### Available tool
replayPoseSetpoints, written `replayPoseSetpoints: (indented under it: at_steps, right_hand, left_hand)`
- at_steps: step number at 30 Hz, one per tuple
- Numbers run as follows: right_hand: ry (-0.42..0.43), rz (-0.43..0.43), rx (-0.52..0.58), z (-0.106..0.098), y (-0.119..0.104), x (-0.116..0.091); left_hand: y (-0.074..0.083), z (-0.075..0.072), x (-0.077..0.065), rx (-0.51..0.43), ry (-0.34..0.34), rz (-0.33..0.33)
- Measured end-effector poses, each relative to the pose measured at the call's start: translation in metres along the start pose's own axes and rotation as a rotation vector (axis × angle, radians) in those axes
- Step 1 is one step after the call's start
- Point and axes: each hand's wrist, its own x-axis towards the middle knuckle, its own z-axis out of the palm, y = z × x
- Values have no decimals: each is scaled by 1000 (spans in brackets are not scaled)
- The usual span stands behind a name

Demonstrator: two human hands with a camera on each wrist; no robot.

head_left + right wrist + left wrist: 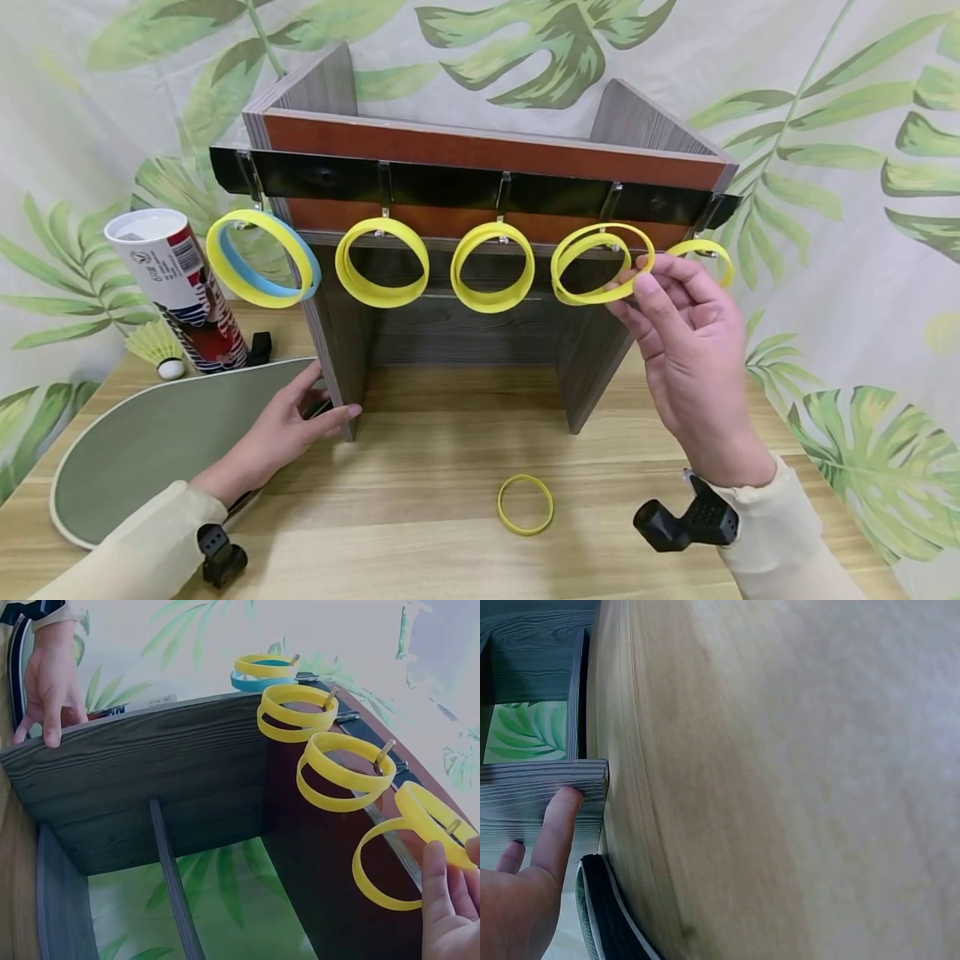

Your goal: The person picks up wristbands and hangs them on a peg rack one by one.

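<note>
My right hand (697, 358) pinches a thin yellow wristband (572, 298) between thumb and fingers. This band is at the fourth metal hook (612, 200) from the left, overlapping another yellow band there; whether it rests on the hook I cannot tell. Yellow bands hang from the other hooks, and the leftmost hook also carries a blue wristband (258, 273). On the front edge of the grey wooden stand's left panel (324, 350) rests my left hand (273, 437), its thumb straight against the edge in the left wrist view. One loose yellow wristband (501, 508) lies on the table.
A black strip (442, 185) bearing the hooks crosses the stand's front. To the left are a shuttlecock tube (187, 292), a yellow shuttlecock (161, 350) and a flat grey-green racket case (165, 450). A leaf-patterned cloth (840, 200) hangs behind the wooden table (405, 517).
</note>
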Motion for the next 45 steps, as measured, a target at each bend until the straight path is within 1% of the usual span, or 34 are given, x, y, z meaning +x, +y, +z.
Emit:
replayPoseSetpoints:
  at_steps: [5, 13, 18, 21, 26, 31, 35, 40, 45]
  right_hand:
    - [55, 21, -45, 0, 3, 1]
    - [47, 45, -128, -3, 6, -1]
    - [59, 78, -188, -5, 5, -3]
    - [50, 96, -228, -6, 6, -4]
    - [6, 112, -281, -6, 9, -7]
    - [-29, 129, -303, -10, 15, -11]
    - [-64, 166, -349, -16, 22, -16]
    - [-152, 252, -447, -28, 33, -22]
    - [-268, 375, -545, -44, 51, -26]
  left_hand:
    - [-1, 0, 2, -7, -4, -2]
    - [-1, 0, 1, -8, -4, 1]
    - [-2, 1, 2, -19, -13, 3]
    - [-1, 2, 3, -20, -16, 6]
    - [-2, 1, 1, -6, -12, 4]
    - [-2, 1, 1, -7, -10, 8]
    - [-2, 1, 1, -10, -11, 5]
    - [-1, 1, 1, -7, -7, 4]
    - [0, 0, 1, -6, -9, -2]
